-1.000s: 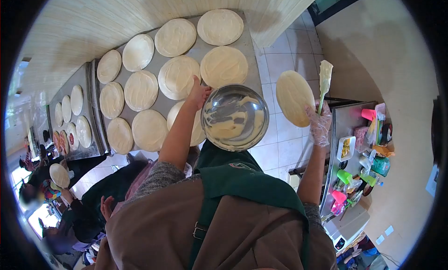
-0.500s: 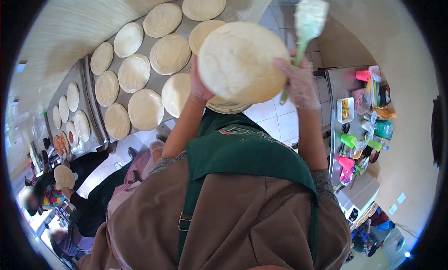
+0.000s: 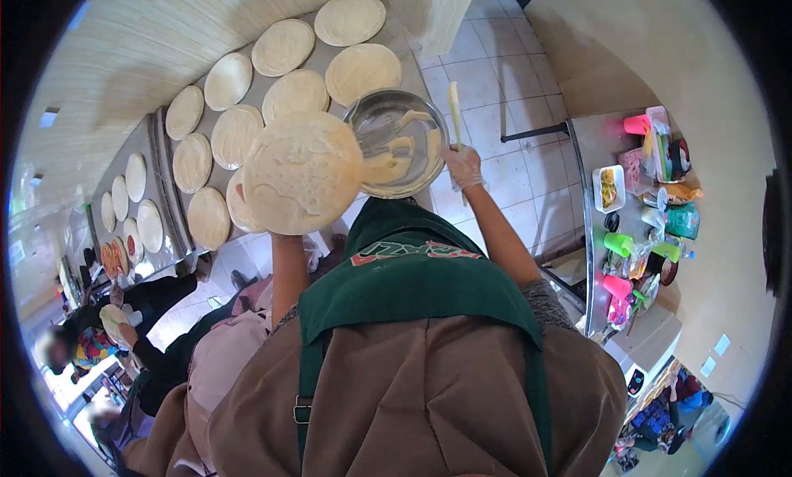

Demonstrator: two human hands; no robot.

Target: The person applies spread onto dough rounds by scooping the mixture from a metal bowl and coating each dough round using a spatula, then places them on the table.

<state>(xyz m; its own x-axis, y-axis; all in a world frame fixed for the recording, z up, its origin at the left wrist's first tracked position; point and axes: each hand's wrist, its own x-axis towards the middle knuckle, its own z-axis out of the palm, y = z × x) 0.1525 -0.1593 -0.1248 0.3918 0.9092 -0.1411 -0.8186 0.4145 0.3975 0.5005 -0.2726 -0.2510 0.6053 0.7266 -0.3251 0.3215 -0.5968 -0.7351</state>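
A round flat pizza base (image 3: 303, 173) with pale spread on it rests on my left hand (image 3: 286, 240), whose fingers are hidden beneath it. My right hand (image 3: 464, 167), in a clear plastic glove, grips the handle of a pale spatula (image 3: 455, 110), its blade pointing up and seen edge-on. Between my hands, a steel bowl (image 3: 375, 117) holds streaks of creamy spread (image 3: 392, 162). The base overlaps the bowl's left edge in this view. Several more coated pizza bases (image 3: 282, 47) lie in rows on the metal table (image 3: 324, 67) beyond.
At left, a second table (image 3: 165, 217) carries more bases, some with red topping. A co-worker beside it holds a round base (image 3: 113, 321). A side table (image 3: 590, 135) at right bears cups, a white food tub (image 3: 609, 188) and bags. Tiled floor (image 3: 503, 93) lies between.
My left hand has carried the pizza base left, uncovering the bowl. My right hand has moved left and down with the spatula, which has turned edge-on.
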